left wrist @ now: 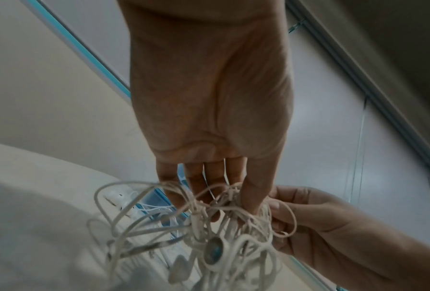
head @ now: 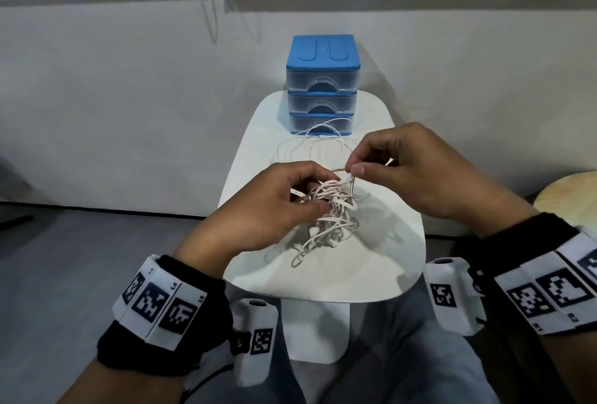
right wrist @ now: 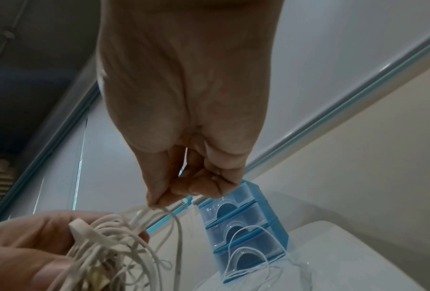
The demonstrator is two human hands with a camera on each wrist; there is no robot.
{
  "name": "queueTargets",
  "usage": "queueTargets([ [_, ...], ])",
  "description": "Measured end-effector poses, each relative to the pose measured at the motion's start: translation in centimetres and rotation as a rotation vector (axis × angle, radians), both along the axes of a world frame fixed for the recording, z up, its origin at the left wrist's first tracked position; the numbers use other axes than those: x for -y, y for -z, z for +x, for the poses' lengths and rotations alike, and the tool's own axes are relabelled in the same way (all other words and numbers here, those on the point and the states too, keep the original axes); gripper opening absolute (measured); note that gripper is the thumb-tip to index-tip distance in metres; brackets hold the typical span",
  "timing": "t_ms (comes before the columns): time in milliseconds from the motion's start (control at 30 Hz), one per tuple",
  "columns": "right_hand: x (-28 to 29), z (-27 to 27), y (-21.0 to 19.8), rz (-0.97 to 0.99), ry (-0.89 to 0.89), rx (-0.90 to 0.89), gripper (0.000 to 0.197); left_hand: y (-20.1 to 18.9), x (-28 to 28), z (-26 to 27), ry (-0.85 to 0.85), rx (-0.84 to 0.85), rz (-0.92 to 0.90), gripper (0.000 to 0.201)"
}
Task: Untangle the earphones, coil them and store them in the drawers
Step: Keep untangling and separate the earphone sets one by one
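your right hand (head: 416, 174) pinches 1 strand of the tangle between thumb and forefinger, at the top of the bundle; the right wrist view shows that strand running down from the pinch (right wrist: 159, 202) into the knot. your left hand (head: 274, 206) has its fingers curled round the tangled earphones (head: 329, 206), thumb pressed against the near side of the bundle. in the left wrist view the left fingers (left wrist: 216, 177) reach down into the loops, and an earbud hangs in the mess below them. the bundle is held just above the white table (head: 387, 261), with loose loops trailing down onto the surface at its near side. a thinner white cable (head: 319, 135) lies apart in open loops on the table, beyond your hands and right in front of the blue drawer unit (head: 322, 83). that unit stands at the far end of the table, 3 clear drawers stacked, all pushed in. both wrists wear black bands with printed square markers.
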State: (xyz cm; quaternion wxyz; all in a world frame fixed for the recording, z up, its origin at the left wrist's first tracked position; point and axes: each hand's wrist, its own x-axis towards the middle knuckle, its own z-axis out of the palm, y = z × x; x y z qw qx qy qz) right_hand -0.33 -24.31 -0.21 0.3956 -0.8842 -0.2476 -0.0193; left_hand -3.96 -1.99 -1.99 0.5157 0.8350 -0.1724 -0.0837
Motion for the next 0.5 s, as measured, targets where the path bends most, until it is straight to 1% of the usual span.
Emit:
queueTargets([
  [67, 0.25, -0.16, -0.19, 0.010, 0.018, 0.015, 0.010, -0.05, 0.13, 0.07, -0.007, 0.022, 0.023, 0.029],
  [200, 0.32, -0.19, -0.38, 0.047, 0.005, 0.007, 0.009, 0.14, 0.37, 0.26, -0.019, 0.006, -0.007, 0.027],
  [267, 0.28, 0.03, -0.42, 0.078, -0.042, -0.046, 0.009, 0.26, 0.43, 0.39, -0.019, -0.009, -0.017, 0.028],
  [333, 0.24, 0.24, -0.38, 0.126, -0.083, -0.142, 0.010, 0.23, 0.50, 0.47, -0.013, -0.020, -0.031, 0.031],
  [400, 0.25, 0.44, -0.21, 0.148, -0.090, -0.215, 0.011, 0.10, 0.57, 0.41, -0.008, -0.034, -0.061, 0.035],
  [500, 0.20, 0.67, -0.18, 0.129, -0.107, -0.254, 0.011, -0.16, 0.61, 0.32, 0.001, -0.062, -0.117, 0.038],
])
